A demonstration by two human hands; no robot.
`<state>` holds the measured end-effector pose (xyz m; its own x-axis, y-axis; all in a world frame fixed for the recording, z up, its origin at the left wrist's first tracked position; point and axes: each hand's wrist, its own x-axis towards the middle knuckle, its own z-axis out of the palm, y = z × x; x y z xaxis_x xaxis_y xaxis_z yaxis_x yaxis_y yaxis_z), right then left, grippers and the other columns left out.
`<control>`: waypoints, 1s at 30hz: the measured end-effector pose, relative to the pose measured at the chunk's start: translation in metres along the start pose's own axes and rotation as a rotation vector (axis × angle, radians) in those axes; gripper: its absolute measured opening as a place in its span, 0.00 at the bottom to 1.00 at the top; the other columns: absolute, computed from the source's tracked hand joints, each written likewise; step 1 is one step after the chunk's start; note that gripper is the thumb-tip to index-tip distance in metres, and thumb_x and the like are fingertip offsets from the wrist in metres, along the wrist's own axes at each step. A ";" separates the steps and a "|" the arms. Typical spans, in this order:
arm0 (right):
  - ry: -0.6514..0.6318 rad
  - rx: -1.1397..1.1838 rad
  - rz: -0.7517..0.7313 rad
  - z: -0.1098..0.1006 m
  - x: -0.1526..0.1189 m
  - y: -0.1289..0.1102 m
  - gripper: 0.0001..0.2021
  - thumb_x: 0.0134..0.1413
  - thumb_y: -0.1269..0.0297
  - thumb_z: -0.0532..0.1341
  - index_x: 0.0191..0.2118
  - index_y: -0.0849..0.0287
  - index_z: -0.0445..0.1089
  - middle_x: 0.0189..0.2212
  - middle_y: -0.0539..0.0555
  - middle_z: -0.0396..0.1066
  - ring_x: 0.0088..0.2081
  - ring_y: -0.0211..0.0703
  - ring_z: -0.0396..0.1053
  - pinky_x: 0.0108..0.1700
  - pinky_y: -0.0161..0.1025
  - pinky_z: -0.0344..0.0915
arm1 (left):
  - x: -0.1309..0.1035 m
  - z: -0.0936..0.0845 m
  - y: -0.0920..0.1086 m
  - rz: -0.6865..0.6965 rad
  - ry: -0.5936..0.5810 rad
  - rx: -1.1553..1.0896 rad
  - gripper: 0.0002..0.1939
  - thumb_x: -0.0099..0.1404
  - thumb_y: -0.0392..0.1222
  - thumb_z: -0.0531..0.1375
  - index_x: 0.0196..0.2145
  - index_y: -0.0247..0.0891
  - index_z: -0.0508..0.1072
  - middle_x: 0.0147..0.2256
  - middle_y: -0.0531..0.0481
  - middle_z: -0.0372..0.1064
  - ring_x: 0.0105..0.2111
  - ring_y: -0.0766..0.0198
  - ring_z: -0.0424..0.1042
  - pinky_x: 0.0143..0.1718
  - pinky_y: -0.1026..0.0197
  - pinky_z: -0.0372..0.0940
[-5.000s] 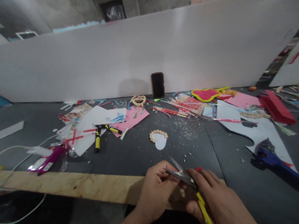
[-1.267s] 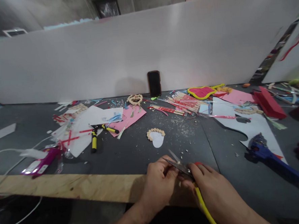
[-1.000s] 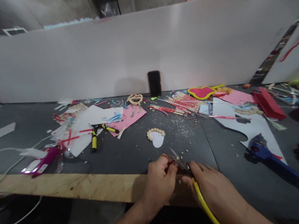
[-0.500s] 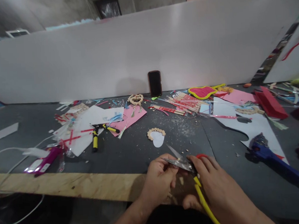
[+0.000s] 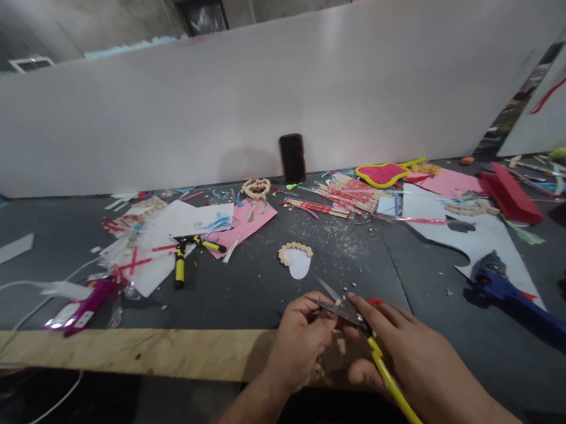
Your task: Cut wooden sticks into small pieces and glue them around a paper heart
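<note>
My right hand [image 5: 416, 344] grips a pair of scissors [image 5: 347, 312] with yellow and red on the handles, its thumb apart from the yellow handle. The blades are spread and point up and left. Between them shows a small pale piece [image 5: 337, 303], beside the closed fingertips of my left hand [image 5: 303, 335]; the rest of what those fingers hold is hidden. Just beyond the blades lies a white paper heart [image 5: 299, 264], its upper edge lined with small beige bits [image 5: 292, 246]. Several pale crumbs lie near the scissors and below the hands.
A blue glue gun [image 5: 513, 294] lies at right, a purple glue gun [image 5: 85, 307] at left. Yellow-black pliers [image 5: 179, 263] rest by white and pink paper. Behind are a phone [image 5: 292, 159], red-wrapped sticks [image 5: 344, 198] and a beaded ring [image 5: 256, 188]. A wooden strip [image 5: 176, 353] edges the table.
The scissors' blades are slightly closer together, and my right hand has shifted a little. My left hand stays almost in place. The paper heart has not moved.
</note>
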<state>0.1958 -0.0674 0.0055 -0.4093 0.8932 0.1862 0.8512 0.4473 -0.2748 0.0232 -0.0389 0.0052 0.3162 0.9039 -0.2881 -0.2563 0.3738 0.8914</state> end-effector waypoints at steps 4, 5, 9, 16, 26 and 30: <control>0.017 -0.048 -0.015 -0.002 0.002 -0.003 0.33 0.49 0.42 0.56 0.55 0.61 0.61 0.41 0.64 0.72 0.40 0.53 0.72 0.33 0.45 0.72 | 0.000 -0.001 -0.001 0.015 -0.013 0.029 0.14 0.55 0.48 0.62 0.25 0.34 0.67 0.18 0.51 0.68 0.13 0.77 0.47 0.16 0.69 0.43; 0.017 -0.056 -0.022 -0.002 0.002 -0.003 0.33 0.49 0.41 0.56 0.55 0.62 0.61 0.40 0.63 0.72 0.39 0.53 0.72 0.33 0.45 0.72 | 0.000 -0.001 -0.001 0.019 -0.021 0.038 0.13 0.56 0.47 0.62 0.26 0.34 0.67 0.18 0.51 0.69 0.13 0.77 0.48 0.16 0.69 0.43; 0.027 -0.080 -0.053 0.001 0.000 -0.005 0.31 0.51 0.43 0.55 0.53 0.63 0.61 0.38 0.62 0.73 0.36 0.51 0.72 0.33 0.44 0.72 | -0.004 -0.001 0.002 0.040 -0.055 0.111 0.10 0.58 0.45 0.60 0.28 0.34 0.69 0.19 0.51 0.70 0.16 0.74 0.57 0.20 0.70 0.51; 0.112 -0.178 -0.081 0.006 -0.002 -0.001 0.17 0.60 0.58 0.49 0.48 0.62 0.63 0.35 0.60 0.72 0.36 0.48 0.71 0.33 0.41 0.69 | -0.005 0.002 0.007 0.114 -0.037 0.236 0.08 0.59 0.39 0.58 0.25 0.34 0.69 0.22 0.50 0.69 0.24 0.66 0.68 0.30 0.66 0.62; 0.009 -0.210 0.002 0.005 0.001 0.002 0.08 0.57 0.60 0.53 0.37 0.57 0.64 0.28 0.54 0.71 0.29 0.45 0.71 0.26 0.37 0.64 | 0.002 0.001 -0.012 0.075 0.108 0.317 0.06 0.61 0.41 0.57 0.33 0.35 0.67 0.23 0.55 0.65 0.16 0.73 0.58 0.18 0.69 0.54; 0.060 -0.170 -0.013 0.004 -0.002 -0.002 0.15 0.56 0.57 0.54 0.46 0.61 0.62 0.35 0.58 0.71 0.34 0.48 0.71 0.32 0.41 0.68 | -0.003 0.004 -0.006 0.146 0.112 0.273 0.07 0.60 0.41 0.58 0.28 0.34 0.68 0.24 0.52 0.68 0.22 0.71 0.63 0.23 0.69 0.56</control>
<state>0.1937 -0.0702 0.0019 -0.4049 0.8806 0.2464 0.8911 0.4404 -0.1096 0.0276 -0.0450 0.0024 0.1880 0.9667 -0.1738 -0.0325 0.1830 0.9826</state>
